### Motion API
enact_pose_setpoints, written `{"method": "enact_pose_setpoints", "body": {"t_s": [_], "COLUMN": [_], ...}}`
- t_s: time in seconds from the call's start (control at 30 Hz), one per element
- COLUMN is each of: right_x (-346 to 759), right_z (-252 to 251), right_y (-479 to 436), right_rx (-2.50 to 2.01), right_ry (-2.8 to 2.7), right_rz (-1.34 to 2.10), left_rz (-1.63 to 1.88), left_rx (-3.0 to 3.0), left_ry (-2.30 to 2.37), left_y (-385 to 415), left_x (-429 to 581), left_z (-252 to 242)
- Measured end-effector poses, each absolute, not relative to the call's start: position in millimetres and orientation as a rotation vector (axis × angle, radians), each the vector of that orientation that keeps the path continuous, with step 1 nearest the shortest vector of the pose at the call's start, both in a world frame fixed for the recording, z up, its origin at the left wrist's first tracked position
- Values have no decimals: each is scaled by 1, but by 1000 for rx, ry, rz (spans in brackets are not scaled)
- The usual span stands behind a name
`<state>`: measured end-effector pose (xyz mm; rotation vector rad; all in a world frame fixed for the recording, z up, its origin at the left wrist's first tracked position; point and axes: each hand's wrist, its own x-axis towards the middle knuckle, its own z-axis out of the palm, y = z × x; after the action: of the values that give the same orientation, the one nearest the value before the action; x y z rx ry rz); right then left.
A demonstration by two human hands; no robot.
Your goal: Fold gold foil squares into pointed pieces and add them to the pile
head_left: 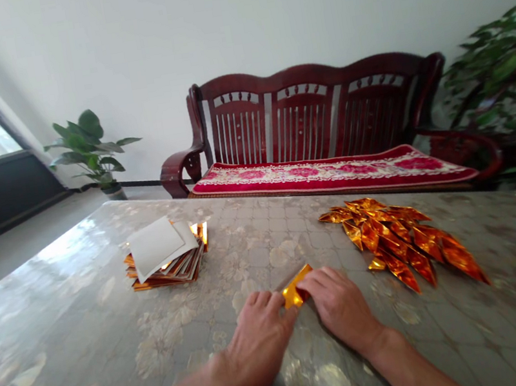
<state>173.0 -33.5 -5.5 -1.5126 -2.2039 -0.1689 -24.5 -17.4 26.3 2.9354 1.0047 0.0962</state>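
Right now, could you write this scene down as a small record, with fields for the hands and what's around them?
Left hand: holds folded gold foil piece
Right hand: holds same piece
Beside hands: stack of foil squares, white paper on top; pile of folded foil pieces
Surface: glossy patterned table
Rest: dark red wooden bench, red cushion, potted plant

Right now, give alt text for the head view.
Left hand and right hand touch a gold foil piece on a patterned table. Folded gold pieces lie to the right, a foil stack under white paper to the left. A red-cushioned wooden bench stands beyond.
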Motion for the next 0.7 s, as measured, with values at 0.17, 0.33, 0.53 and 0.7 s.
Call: {"method": "enact_pose_setpoints", "body": {"t_s": [0.17,0.33,0.53,0.7], "right_x": [169,173,176,172], "right_z": [0,1,0,2], "right_y": [-37,-32,-32,-34], "right_rx": [-1429,-1432,-1458,-1442], "right_ry": [-2279,-2314,-2380,-2467], "right_rz": [-64,-91,-120,-248], "left_rz": [338,402,389,421], "left_rx": [3028,2856,2724,2703], "left_ry": [768,808,663,665], "left_y": [6,27,45,46], "left_x": [-35,-46,-47,-43], "left_z": [22,12,11,10]}}
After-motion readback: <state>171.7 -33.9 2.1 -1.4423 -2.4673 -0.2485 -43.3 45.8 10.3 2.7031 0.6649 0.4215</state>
